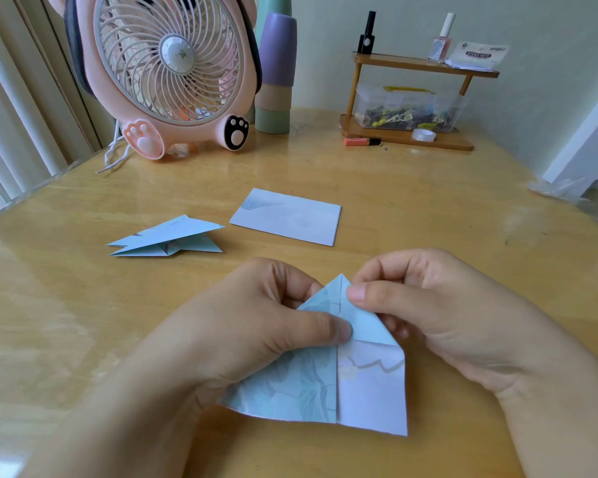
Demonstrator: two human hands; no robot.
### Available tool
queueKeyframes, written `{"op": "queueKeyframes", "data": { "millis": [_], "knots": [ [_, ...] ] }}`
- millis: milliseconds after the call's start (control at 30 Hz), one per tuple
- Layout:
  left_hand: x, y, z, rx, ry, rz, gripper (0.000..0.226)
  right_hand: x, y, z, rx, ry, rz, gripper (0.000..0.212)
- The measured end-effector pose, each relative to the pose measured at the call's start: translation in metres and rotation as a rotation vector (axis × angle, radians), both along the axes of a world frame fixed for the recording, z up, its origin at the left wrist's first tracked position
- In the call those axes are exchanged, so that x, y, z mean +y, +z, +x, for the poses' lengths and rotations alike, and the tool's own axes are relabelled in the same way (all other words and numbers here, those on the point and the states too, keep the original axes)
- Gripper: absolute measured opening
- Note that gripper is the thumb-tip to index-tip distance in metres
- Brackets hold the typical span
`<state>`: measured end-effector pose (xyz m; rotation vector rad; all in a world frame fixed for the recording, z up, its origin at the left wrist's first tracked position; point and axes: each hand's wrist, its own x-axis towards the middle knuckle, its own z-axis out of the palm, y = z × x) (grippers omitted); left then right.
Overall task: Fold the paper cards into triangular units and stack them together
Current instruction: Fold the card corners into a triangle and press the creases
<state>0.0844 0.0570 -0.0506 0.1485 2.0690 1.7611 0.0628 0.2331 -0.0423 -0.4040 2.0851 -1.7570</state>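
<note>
The left hand [256, 326] and right hand [428, 305] are both pinching the half-folded paper card [342, 381], its peak between the thumbs and its flaps hanging toward six o'clock. Folded triangular units [166, 238] are lying at eleven o'clock on the wooden table [428, 208], and flat cards [287, 215] are resting at twelve.

fan [173, 63] top cropped, box [406, 110] contents (small bits) indistinct
</note>
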Motion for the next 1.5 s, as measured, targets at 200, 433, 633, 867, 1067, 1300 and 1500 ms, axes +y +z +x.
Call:
{"op": "queueKeyframes", "data": {
  "millis": [200, 433, 633, 867, 1067, 1300, 1500],
  "knots": [
    [0.0002, 0.0007, 0.0002, 0.004, -0.006, 0.009, 0.013, 0.0002, -0.0017, -0.0009, 0.002, -0.016, -0.030, 0.008],
    [-0.0029, -0.0007, -0.0001, -0.048, -0.043, 0.023, 0.020, 0.0038, -0.0003, -0.0013, -0.014, 0.016, -0.032, 0.005],
    [-0.0027, 0.0008, 0.0019, -0.064, -0.017, 0.117, 0.020, 0.0029, 0.0000, -0.0009, 0.005, 0.009, -0.018, 0.009],
    [-0.0031, -0.0009, 0.0010, -0.069, -0.028, 0.117, 0.013, 0.0024, -0.0024, -0.0013, 0.040, -0.014, 0.001, 0.008],
    [-0.0029, -0.0028, 0.0004, -0.090, -0.012, 0.130, 0.012, 0.0021, -0.0035, -0.0010, 0.065, -0.029, 0.019, 0.008],
    [-0.0021, -0.0025, 0.0006, -0.058, 0.005, 0.085, 0.014, 0.0011, -0.0034, 0.0001, 0.056, -0.025, 0.021, 0.008],
    [-0.0010, -0.0024, 0.0008, -0.037, 0.008, 0.052, 0.019, -0.0011, 0.0000, 0.0019, 0.032, -0.017, 0.000, 0.010]
  ]
}}
